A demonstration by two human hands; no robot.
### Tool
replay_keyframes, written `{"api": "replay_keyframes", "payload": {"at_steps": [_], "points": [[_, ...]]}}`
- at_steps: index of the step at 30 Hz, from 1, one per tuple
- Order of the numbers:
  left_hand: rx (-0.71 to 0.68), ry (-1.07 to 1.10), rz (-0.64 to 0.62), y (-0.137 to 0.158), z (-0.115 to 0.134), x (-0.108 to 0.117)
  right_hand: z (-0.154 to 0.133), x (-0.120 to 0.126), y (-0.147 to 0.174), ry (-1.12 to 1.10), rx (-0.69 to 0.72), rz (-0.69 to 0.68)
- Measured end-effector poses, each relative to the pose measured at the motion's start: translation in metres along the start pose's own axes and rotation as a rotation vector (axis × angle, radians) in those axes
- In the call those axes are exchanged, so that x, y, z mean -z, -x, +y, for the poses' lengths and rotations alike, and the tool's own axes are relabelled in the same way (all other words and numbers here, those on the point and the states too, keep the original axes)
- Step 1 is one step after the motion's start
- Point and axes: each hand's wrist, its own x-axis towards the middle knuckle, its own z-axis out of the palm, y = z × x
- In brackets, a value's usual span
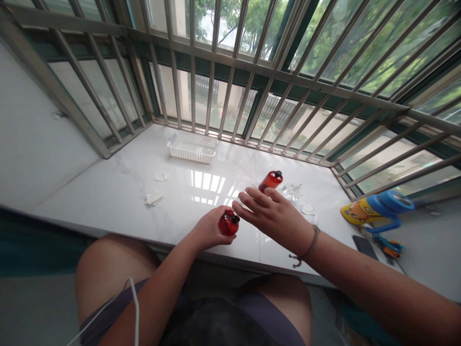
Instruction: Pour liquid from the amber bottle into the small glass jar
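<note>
My left hand (211, 228) is wrapped round a red bottle (228, 224) with a small black neck, near the front edge of the white marbled counter (173, 221). Above and right of it, my right hand (272, 211) hangs in the air with its fingers stretched out and apart, and nothing shows in it. Just beyond those fingers is a second red bottle (271, 180) with a black cap, tilted in view, its lower part hidden by my hand. Beside that bottle lies a crumpled clear wrapper (292, 191).
A white perforated basket (192, 150) stands at the back, by the metal window bars. Crumpled white tissues (153, 198) lie on the left. On the right are a blue-and-yellow tumbler (374, 209), a dark phone (364, 247) and a blue-and-orange object (392, 249). A white cable (135, 307) crosses my left side.
</note>
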Motion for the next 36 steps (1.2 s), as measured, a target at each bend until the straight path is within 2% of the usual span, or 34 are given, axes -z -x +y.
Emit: {"api": "replay_keyframes", "payload": {"at_steps": [30, 36], "points": [[0.0, 0.031, 0.007, 0.0001, -0.0023, 0.0001, -0.0005, -0.0006, -0.0024, -0.007, 0.006, 0.002], [-0.006, 0.034, 0.002, -0.0003, -0.0033, -0.0001, -0.0037, -0.0095, 0.0011, -0.066, -0.03, -0.013]]}}
